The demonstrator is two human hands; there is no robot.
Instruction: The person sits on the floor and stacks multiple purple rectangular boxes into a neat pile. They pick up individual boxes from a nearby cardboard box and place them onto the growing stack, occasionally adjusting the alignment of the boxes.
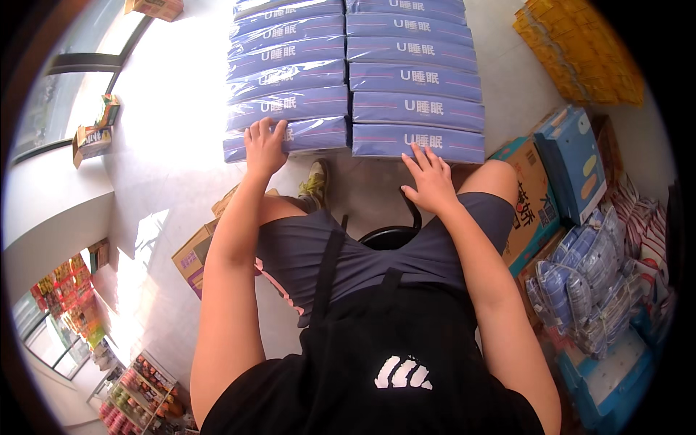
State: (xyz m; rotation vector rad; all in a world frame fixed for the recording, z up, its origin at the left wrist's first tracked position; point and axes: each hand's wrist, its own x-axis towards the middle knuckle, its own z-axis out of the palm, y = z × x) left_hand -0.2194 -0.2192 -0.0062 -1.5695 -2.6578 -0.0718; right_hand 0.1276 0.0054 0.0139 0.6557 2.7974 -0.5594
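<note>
Two side-by-side rows of purple-blue, film-wrapped packages with white writing lie before me. My left hand (266, 145) rests on the nearest package of the left row (321, 136). Its fingers are bent over the upper edge and hold nothing. On the other side, my right hand (430, 178) has its fingers spread. Those fingertips lie against the front face of the nearest package of the right row (375, 142), with nothing in the palm. A narrow gap separates the two rows.
Open cardboard boxes (196, 255) lie on the floor at my left. At right stand a printed carton (530, 201), a blue box (573, 163) and plastic-wrapped checked textiles (587, 272). Yellow packages (582, 54) occupy the far right. A stocked shelf (142, 391) is at lower left.
</note>
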